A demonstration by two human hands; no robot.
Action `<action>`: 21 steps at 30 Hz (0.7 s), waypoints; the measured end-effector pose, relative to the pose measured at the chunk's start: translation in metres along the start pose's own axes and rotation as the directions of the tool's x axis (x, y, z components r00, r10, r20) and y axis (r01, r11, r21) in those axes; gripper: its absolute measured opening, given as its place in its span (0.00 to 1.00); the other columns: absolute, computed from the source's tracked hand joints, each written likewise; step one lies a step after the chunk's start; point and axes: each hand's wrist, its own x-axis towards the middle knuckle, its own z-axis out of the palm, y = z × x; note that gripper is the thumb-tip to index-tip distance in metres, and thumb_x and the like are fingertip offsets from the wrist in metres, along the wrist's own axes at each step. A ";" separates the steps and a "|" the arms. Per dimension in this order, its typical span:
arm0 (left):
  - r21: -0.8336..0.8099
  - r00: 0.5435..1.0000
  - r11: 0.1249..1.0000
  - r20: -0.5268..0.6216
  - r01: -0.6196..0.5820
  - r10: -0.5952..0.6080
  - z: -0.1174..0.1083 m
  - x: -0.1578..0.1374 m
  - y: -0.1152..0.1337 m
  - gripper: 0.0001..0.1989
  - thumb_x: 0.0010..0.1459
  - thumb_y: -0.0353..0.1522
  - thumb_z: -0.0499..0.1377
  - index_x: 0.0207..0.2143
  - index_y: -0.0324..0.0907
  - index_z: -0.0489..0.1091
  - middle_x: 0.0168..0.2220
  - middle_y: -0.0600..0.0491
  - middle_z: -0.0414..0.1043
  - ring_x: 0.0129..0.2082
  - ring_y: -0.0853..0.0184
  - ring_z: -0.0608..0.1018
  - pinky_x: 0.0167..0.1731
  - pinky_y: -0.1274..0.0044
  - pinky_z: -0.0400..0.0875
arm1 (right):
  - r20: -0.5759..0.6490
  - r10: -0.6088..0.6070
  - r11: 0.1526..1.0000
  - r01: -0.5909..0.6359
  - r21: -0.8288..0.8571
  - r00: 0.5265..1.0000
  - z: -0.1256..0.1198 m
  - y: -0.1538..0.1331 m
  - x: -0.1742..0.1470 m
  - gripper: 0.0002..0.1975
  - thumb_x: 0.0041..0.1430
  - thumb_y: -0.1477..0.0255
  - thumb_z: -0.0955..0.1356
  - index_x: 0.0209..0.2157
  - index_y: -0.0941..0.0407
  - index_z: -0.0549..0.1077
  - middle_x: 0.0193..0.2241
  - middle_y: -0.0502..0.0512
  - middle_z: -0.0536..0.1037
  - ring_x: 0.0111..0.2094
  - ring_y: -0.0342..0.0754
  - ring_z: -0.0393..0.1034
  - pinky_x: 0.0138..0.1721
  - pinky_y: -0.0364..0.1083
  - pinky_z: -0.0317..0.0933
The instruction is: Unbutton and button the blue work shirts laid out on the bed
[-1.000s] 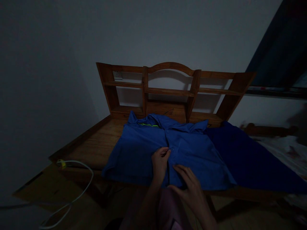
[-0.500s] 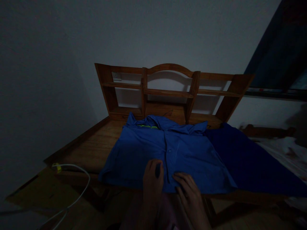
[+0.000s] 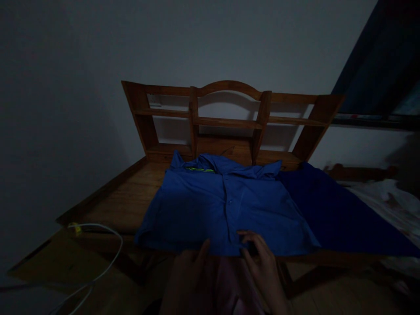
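Observation:
A blue button-front shirt lies spread on the wooden desk, collar at the far side and hem along the near edge. Its placket with a button runs down the middle. My right hand is at the hem just right of the placket, thumb and fingers apart, fingertips on or just above the cloth. My left hand is at the near edge, left of the placket. It is dark and slightly blurred; a finger stretches out and I see nothing held in it.
A wooden shelf unit stands at the back of the desk. Darker blue cloth covers the right side. A white cable loops at the left front. White bedding lies at the far right.
My left hand has drawn back from the shirt front toward me and left, its fingers loosening. My right hand stays near the hem. The view has shifted slightly.

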 end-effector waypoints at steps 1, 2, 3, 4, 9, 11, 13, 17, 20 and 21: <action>0.000 0.996 1.000 0.082 0.028 -0.028 0.002 -0.001 0.000 0.19 0.46 0.46 0.59 0.13 0.42 0.69 0.11 0.54 0.64 0.15 0.67 0.69 0.16 0.80 0.59 | -0.001 -0.001 1.000 0.001 0.005 1.000 0.000 0.001 0.000 0.06 0.58 0.77 0.61 0.35 0.54 0.67 0.45 0.55 0.70 0.48 0.49 0.64 0.46 0.49 0.61; -0.002 0.986 0.999 0.159 0.045 -0.044 0.005 -0.001 0.001 0.21 0.47 0.47 0.57 0.13 0.41 0.69 0.12 0.54 0.65 0.15 0.66 0.70 0.16 0.80 0.59 | 0.005 -0.010 1.000 0.010 0.002 1.000 0.001 0.001 0.000 0.06 0.57 0.77 0.61 0.35 0.54 0.67 0.45 0.55 0.70 0.48 0.50 0.64 0.46 0.50 0.61; -0.010 0.977 0.999 0.208 0.052 -0.049 0.009 -0.001 0.002 0.23 0.49 0.48 0.56 0.14 0.40 0.70 0.14 0.53 0.67 0.17 0.66 0.72 0.16 0.80 0.59 | 0.014 -0.022 1.000 0.022 -0.007 1.000 0.001 0.001 0.000 0.06 0.57 0.78 0.61 0.35 0.54 0.67 0.45 0.55 0.70 0.48 0.50 0.63 0.46 0.50 0.61; -0.031 0.976 0.998 0.212 0.055 -0.047 0.014 0.000 0.004 0.23 0.50 0.48 0.55 0.16 0.40 0.71 0.15 0.52 0.69 0.18 0.66 0.73 0.17 0.80 0.60 | 0.019 -0.030 0.999 0.031 -0.021 0.999 0.001 0.000 -0.001 0.07 0.57 0.78 0.61 0.36 0.53 0.67 0.45 0.55 0.70 0.48 0.50 0.63 0.47 0.51 0.61; -0.155 0.984 0.985 0.171 0.081 -0.054 0.037 0.001 0.009 0.18 0.44 0.47 0.60 0.19 0.41 0.73 0.17 0.51 0.71 0.20 0.65 0.73 0.18 0.79 0.63 | 0.040 -0.064 0.987 0.069 -0.144 0.997 0.003 -0.005 -0.003 0.15 0.58 0.77 0.60 0.46 0.52 0.66 0.48 0.55 0.69 0.51 0.50 0.61 0.51 0.54 0.59; -0.181 0.988 0.982 0.155 0.052 -0.023 0.046 -0.001 0.009 0.16 0.44 0.45 0.61 0.17 0.42 0.71 0.17 0.52 0.70 0.20 0.66 0.73 0.19 0.79 0.64 | 0.038 -0.099 0.978 0.104 -0.182 0.994 0.004 -0.004 -0.005 0.15 0.58 0.77 0.60 0.47 0.51 0.66 0.48 0.55 0.69 0.52 0.51 0.61 0.53 0.56 0.57; -0.195 0.993 0.981 0.118 0.019 0.004 0.056 -0.005 0.010 0.17 0.46 0.44 0.59 0.16 0.42 0.69 0.16 0.53 0.68 0.20 0.67 0.72 0.19 0.80 0.63 | 0.013 -0.119 0.974 0.120 -0.192 0.993 0.005 -0.002 -0.006 0.13 0.58 0.76 0.60 0.43 0.52 0.68 0.48 0.55 0.70 0.52 0.51 0.61 0.53 0.57 0.57; -0.237 0.995 0.971 0.097 0.018 0.005 0.068 -0.011 0.015 0.19 0.52 0.44 0.55 0.17 0.40 0.63 0.16 0.56 0.65 0.18 0.71 0.70 0.19 0.81 0.63 | 0.005 -0.070 0.982 0.070 -0.176 0.998 0.007 -0.003 -0.009 0.10 0.60 0.74 0.60 0.43 0.52 0.67 0.49 0.55 0.69 0.53 0.50 0.61 0.54 0.56 0.57; -0.287 0.995 0.958 0.098 0.019 0.010 0.068 -0.011 0.016 0.17 0.52 0.44 0.56 0.21 0.40 0.63 0.20 0.55 0.67 0.21 0.70 0.73 0.23 0.80 0.67 | -0.051 0.006 0.988 -0.014 -0.151 0.999 0.008 -0.009 -0.010 0.11 0.61 0.72 0.60 0.45 0.52 0.65 0.49 0.55 0.69 0.53 0.50 0.61 0.54 0.55 0.57; -0.300 0.996 0.954 0.084 0.015 0.011 0.067 -0.010 0.016 0.16 0.52 0.44 0.56 0.23 0.40 0.64 0.22 0.55 0.69 0.23 0.69 0.74 0.25 0.80 0.68 | -0.079 0.039 0.990 -0.049 -0.132 0.996 0.008 -0.011 -0.010 0.10 0.61 0.71 0.61 0.44 0.52 0.65 0.48 0.55 0.69 0.52 0.50 0.62 0.53 0.53 0.58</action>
